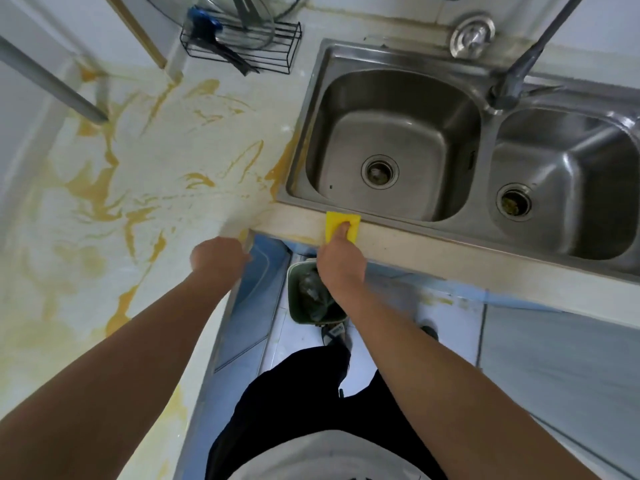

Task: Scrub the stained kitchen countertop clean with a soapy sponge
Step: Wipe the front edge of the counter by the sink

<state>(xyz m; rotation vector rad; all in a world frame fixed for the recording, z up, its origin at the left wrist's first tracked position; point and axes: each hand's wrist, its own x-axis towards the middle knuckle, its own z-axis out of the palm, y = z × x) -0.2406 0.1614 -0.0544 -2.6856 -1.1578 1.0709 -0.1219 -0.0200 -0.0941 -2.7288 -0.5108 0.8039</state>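
Observation:
A yellow sponge (341, 224) lies on the narrow counter strip in front of the sink. My right hand (341, 259) holds it, with the fingers curled over its near edge. My left hand (219, 258) sits at the inner corner of the countertop (166, 168), its fingers curled around the counter's edge and hidden from view. The pale countertop carries many orange-yellow streaks and smears (100, 192) across its left part and along the sink's left side.
A steel double sink (398, 147) with a tap (519, 71) fills the right. A black wire rack (242, 43) with utensils stands at the back. Below the counter are blue cabinet doors (249, 306) and a small bin (311, 296) on the tiled floor.

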